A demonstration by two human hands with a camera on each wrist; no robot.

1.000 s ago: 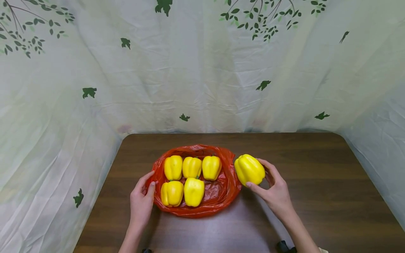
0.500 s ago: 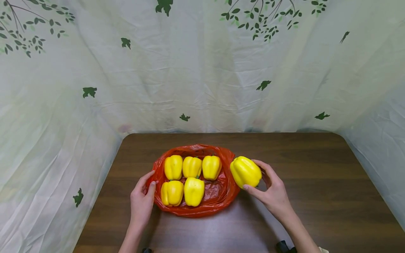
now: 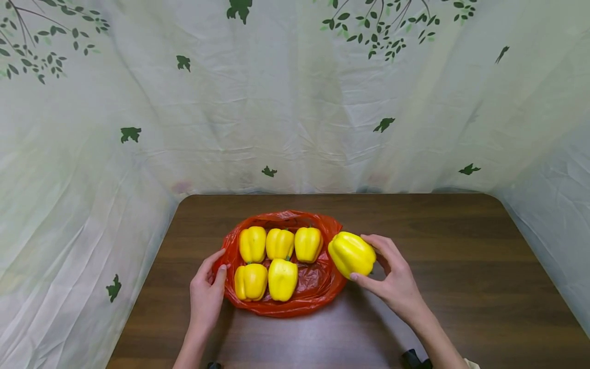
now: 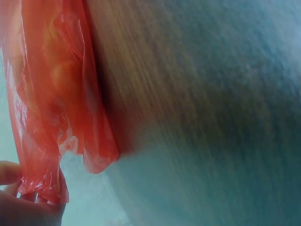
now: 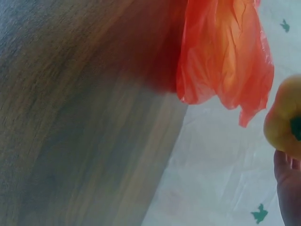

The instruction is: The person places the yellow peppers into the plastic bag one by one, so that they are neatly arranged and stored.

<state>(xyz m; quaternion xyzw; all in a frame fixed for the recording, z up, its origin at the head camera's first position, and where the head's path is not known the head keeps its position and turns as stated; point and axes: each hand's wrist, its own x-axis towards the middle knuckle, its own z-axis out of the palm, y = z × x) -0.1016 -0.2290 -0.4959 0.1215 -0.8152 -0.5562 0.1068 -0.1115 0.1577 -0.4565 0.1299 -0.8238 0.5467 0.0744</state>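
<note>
A red plastic bag lies with its mouth spread wide on the table, several yellow bell peppers standing inside in two rows. My left hand pinches the bag's left rim between thumb and fingers; the left wrist view shows the fingers at the gathered plastic. Between thumb and fingertips my right hand holds another yellow bell pepper, tilted, above the bag's right rim. In the right wrist view the green stem of this bell pepper shows at the frame's edge, beside the bag.
The brown wooden table extends to both sides of the bag. Behind it hangs a pale curtain printed with leaves and birds. A bare patch of red plastic shows at the bag's front right, inside the rim.
My right hand has carried the held bell pepper left and slightly nearer, from beside the bag to over its right rim. My left hand and the bag have stayed in place.
</note>
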